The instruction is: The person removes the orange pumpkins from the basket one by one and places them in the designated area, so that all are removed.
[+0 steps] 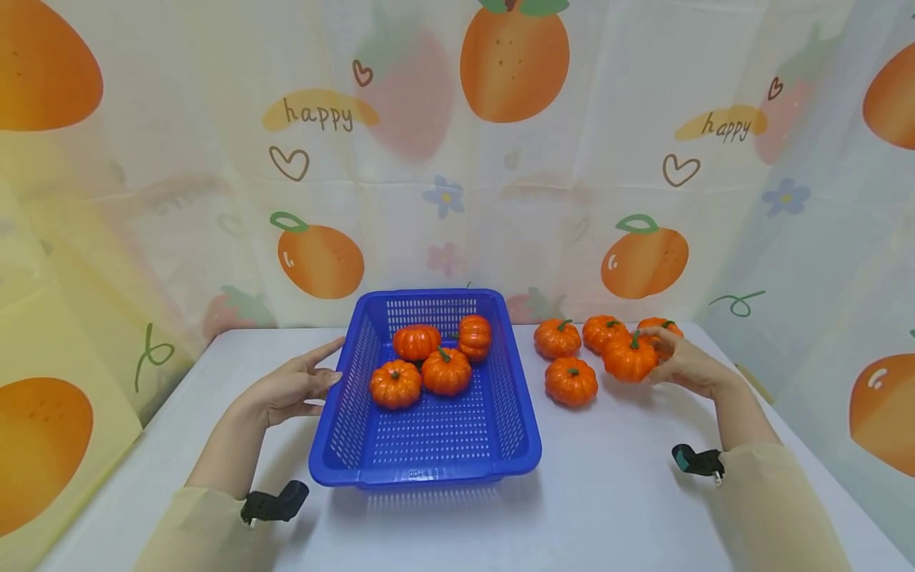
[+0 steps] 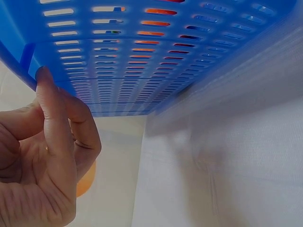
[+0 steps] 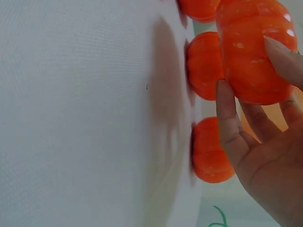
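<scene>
My left hand grips the left rim of a blue plastic basket, with a fingertip hooked at the rim in the left wrist view. Inside the basket lie several small orange pumpkins, grouped toward its back. Over on the right, my right hand holds another pumpkin between thumb and fingers, raised above the table as its shadow shows. Behind and beside it sit several more pumpkins, among them a front one and a back left one.
A white cloth covers the table. Behind it hangs a curtain printed with fruit, hearts and words. Each wrist wears a small black camera, one on the left and one on the right.
</scene>
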`<state>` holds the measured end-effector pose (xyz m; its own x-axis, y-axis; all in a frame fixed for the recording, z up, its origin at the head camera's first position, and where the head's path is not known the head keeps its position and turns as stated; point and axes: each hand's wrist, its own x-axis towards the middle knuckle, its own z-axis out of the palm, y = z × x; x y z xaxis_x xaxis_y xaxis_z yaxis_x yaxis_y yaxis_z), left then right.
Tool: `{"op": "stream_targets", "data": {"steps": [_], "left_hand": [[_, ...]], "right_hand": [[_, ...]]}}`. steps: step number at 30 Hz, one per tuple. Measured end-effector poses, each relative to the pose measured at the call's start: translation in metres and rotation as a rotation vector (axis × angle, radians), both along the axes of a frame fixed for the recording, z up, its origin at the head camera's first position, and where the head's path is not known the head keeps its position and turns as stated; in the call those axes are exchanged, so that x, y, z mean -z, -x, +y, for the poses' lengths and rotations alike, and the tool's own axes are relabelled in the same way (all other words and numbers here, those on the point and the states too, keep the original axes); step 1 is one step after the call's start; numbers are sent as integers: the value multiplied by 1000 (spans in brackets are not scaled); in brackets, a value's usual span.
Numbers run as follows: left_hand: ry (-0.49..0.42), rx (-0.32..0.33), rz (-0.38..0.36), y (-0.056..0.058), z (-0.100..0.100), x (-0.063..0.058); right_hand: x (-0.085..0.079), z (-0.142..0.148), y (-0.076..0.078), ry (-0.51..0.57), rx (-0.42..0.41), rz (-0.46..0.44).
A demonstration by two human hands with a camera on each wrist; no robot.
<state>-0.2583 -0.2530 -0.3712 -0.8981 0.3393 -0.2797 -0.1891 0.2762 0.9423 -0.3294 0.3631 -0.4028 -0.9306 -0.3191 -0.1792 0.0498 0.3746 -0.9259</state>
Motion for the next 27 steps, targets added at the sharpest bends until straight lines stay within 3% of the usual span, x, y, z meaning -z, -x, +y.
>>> {"op": "stream_targets", "data": {"steps": [15,27], "left_hand": [[-11,-2,-7,-1,1,-1],[6,-3,-4,1,0,2]], "right_hand": [[12,1,2,-87,-34,-62],[17,1,-1,-90,-49,-100]]}}
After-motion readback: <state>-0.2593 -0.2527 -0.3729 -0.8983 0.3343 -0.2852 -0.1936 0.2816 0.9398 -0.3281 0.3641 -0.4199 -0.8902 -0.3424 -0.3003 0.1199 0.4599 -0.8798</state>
